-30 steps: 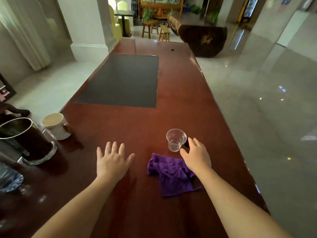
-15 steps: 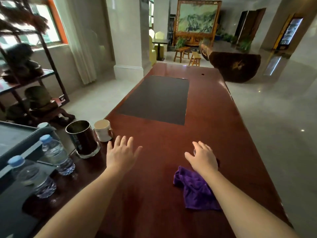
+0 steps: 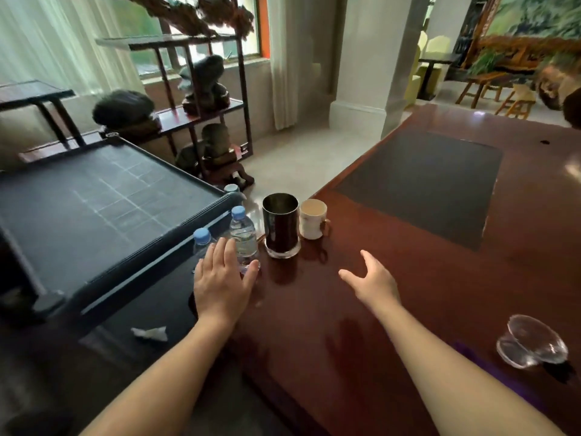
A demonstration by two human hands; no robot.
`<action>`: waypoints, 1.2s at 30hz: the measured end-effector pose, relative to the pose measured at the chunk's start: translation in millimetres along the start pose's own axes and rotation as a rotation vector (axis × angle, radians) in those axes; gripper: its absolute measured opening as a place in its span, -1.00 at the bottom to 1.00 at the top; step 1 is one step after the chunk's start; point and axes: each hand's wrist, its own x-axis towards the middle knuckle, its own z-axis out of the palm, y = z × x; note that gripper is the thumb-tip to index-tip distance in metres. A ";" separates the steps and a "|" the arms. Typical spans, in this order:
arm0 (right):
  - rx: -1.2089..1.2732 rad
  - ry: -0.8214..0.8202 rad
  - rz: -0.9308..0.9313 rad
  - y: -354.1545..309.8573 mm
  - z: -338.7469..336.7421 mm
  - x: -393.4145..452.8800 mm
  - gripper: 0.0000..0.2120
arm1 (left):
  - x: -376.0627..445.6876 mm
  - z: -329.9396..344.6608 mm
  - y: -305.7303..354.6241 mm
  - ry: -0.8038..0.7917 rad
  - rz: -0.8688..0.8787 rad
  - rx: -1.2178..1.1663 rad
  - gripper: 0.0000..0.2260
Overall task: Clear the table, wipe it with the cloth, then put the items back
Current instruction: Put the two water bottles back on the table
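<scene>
Polished red-brown table [image 3: 361, 325] by a curtained window — you are reaching toward the clutter at its left edge.

Your left hand [image 3: 221, 283] lies flat with fingers spread, just in front of two water bottles [image 3: 243, 237], holding nothing; your right hand [image 3: 374, 283] hovers open above bare wood. Dark cylinder cup [image 3: 280, 225] and white mug [image 3: 312, 219] stand touching near that edge — probably the next things to clear. Clear glass cup [image 3: 531, 341] and a strip of purple cloth [image 3: 490, 369] sit at the table's right edge, behind your right forearm.
</scene>
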 end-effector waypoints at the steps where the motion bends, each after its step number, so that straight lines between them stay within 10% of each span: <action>1: 0.006 -0.023 -0.011 -7.6 8.8 3.6 -0.25 | 1.0 -0.6 -8.8 -0.003 -0.029 0.004 -0.41; 20: 0.248 -0.327 -0.171 -118.3 152.9 55.8 -0.09 | 27.2 51.3 -77.9 -0.065 -0.494 -0.316 -0.05; 36: 0.534 -0.142 -0.096 -161.5 204.8 84.2 -0.40 | 59.8 94.4 -78.1 0.031 -0.488 -0.575 -0.41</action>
